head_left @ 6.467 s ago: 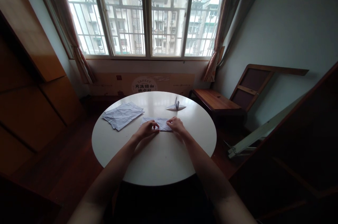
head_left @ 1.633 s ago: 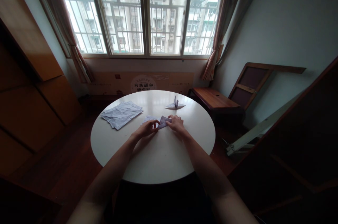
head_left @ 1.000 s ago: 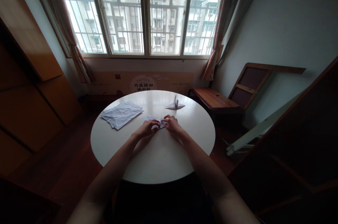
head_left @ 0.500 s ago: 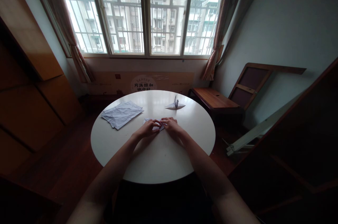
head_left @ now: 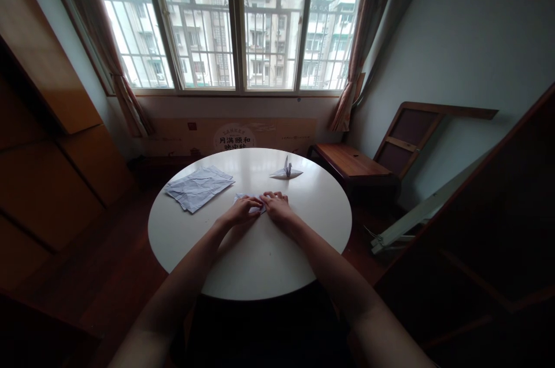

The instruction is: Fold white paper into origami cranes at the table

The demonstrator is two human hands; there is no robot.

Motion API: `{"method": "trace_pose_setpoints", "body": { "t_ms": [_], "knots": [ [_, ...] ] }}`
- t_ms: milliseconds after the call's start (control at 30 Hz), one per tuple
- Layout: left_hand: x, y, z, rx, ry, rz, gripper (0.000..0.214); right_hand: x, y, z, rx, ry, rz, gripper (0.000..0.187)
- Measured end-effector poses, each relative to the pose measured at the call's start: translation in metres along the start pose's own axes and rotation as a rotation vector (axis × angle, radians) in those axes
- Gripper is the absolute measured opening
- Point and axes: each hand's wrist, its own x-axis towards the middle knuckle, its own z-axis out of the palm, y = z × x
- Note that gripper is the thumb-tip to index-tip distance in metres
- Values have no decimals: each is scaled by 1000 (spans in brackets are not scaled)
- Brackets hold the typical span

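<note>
Both my hands meet over a small folded piece of paper (head_left: pixel 239 197) on the white round table (head_left: pixel 243 264). My left hand (head_left: pixel 241 209) has its fingers bent onto the paper's near left side. From the right, my right hand (head_left: pixel 277 205) presses its fingers on the paper's right part. Most of the paper is hidden under the fingers, so its folded shape cannot be made out. Just beyond my right hand stands a folded paper crane (head_left: pixel 287 171) with its wings spread.
A stack of creased paper sheets (head_left: pixel 199 187) lies at the table's left. Behind the table a long cardboard box (head_left: pixel 269 131) leans under the window. A low wooden stool (head_left: pixel 353 161) stands at the back right, and wooden cabinets (head_left: pixel 43 177) line the left.
My right hand's fingers have shifted slightly left and flattened more onto the folded paper. My left hand keeps nearly the same place. The view has moved a little.
</note>
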Motion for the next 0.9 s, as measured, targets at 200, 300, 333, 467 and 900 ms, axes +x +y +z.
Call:
{"method": "trace_pose_setpoints", "body": {
  "t_ms": [200,300,333,467,900],
  "knots": [
    [0,-1,1,26,-12,-9,23,5,-1,3,2,33,45,43],
    [0,-2,1,29,-16,1,23,6,2,4,59,81,40,49],
    [0,-3,1,35,-14,0,22,7,4,4,91,105,31,51],
    [-2,-3,0,91,2,-87,24,8,16,-1,214,231,40,44],
    [-5,6,-7,44,-53,-259,23,8,19,-6,471,172,-103,28]
  ]
}}
